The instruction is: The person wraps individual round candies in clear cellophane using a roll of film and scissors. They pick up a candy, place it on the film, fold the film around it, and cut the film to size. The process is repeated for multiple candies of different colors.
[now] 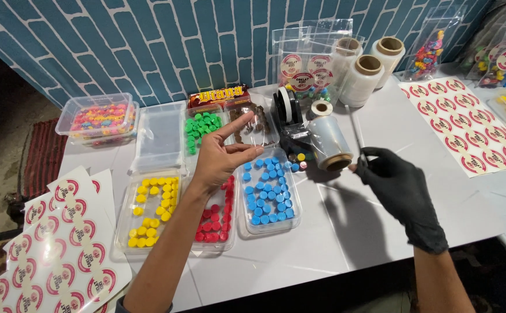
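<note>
My gloved right hand (403, 194) pinches clear film off the roll of clear plastic wrap (331, 145) mid-counter; bare left hand (221, 156) open, empty, above tray of blue caps (267, 194). Mid-pull; needs steady tension.

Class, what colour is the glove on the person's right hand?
Black. The glove covers the whole right hand, clearest in the head view.

The right hand (402, 197) wore a black glove reaching the wrist. The left hand (221, 153) was ungloved, its forearm unsleeved.
</note>
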